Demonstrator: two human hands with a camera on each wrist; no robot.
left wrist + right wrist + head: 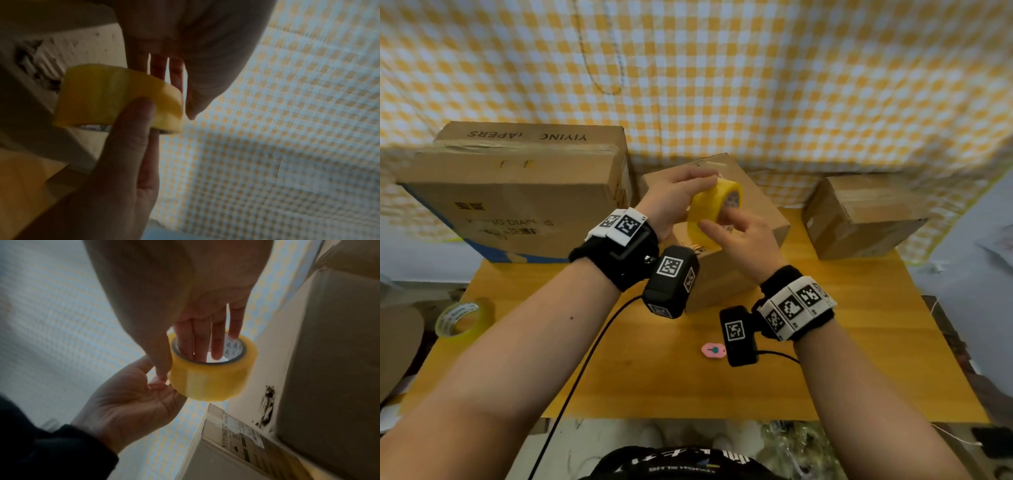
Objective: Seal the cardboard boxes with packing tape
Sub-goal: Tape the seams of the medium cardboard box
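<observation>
— Wooden table [825, 342] first, left to right?
— Big diaper box [517, 205], then middle box [753, 219], small box [859, 219].
— Hands?
— Left hand [671, 202] grips the yellow tape roll [710, 209] above the middle box; right hand [739, 240] has fingers inside its core, thumb outside.

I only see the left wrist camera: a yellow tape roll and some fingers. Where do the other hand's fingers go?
Observer: The right wrist view shows the right hand poking its fingers into the core of the yellow tape roll, with the thumb outside.
Operator: How many boxes are there?
Observer: Three in the head view: a big box, a middle box under the hands, and a small box.
Operator: Is there any more tape?
Observer: Yes, a second tape roll lies at the left edge of the table.
</observation>
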